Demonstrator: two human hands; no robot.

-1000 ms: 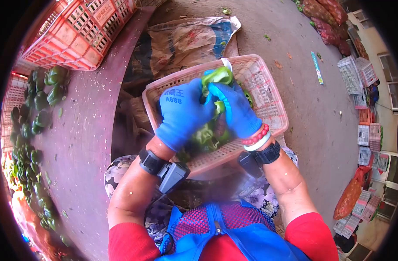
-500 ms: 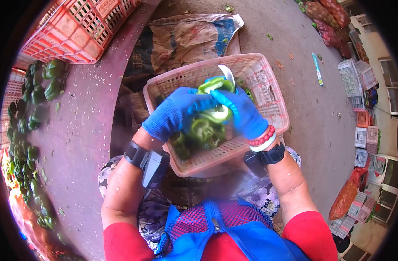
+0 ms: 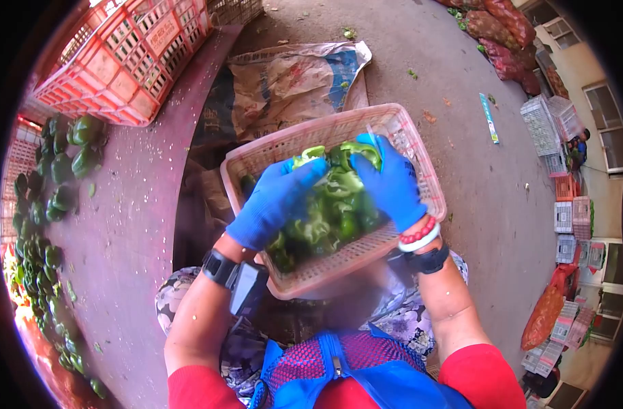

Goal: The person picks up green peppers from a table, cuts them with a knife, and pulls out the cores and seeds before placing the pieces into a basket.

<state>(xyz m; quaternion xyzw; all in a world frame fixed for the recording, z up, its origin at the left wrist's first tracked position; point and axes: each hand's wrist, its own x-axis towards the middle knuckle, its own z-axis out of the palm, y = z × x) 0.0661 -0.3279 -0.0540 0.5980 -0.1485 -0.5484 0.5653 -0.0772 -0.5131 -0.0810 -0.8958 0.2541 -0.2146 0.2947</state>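
Note:
Blue gloves cover both of my hands above a pink plastic basket. My left hand is closed around a cut piece of green bell pepper, its pale inner side showing. My right hand grips a knife, whose thin blade juts up beyond the fingers; the handle is hidden in the glove. Another cut green pepper piece lies against that hand's thumb and fingers. Below both hands, cut green bell peppers are heaped in the basket.
Whole green peppers lie along the left side. A red-pink crate stands at the upper left. A crumpled sack lies beyond the basket. Stacked crates and filled mesh sacks line the right side.
My hands have moved apart, and the pepper between them is now in separate pieces. The knife blade has turned and shows only thinly. The view has tilted slightly, lowering the basket in frame.

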